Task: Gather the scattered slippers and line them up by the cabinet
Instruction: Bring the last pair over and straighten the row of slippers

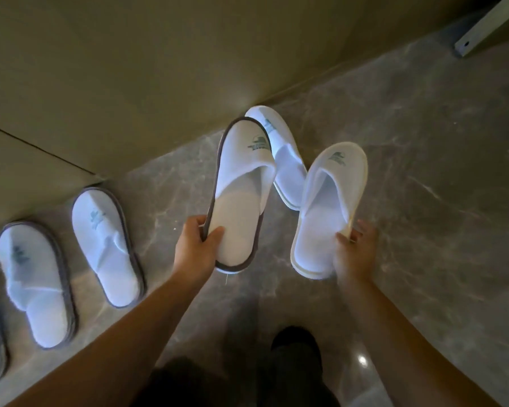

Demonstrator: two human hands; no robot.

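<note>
Grey marble floor (423,201): three grey-trimmed white slippers (106,248) lined by the beige cabinet (130,69); one more slipper gripped in each hand, left (196,249) and right (354,251); another cream-trimmed slipper (285,154) unplaced.

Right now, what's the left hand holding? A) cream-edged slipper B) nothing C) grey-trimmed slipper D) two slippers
C: the left hand grips the heel of the grey-trimmed slipper, lifted off the floor; the cream-edged slipper is in the right hand.
</note>
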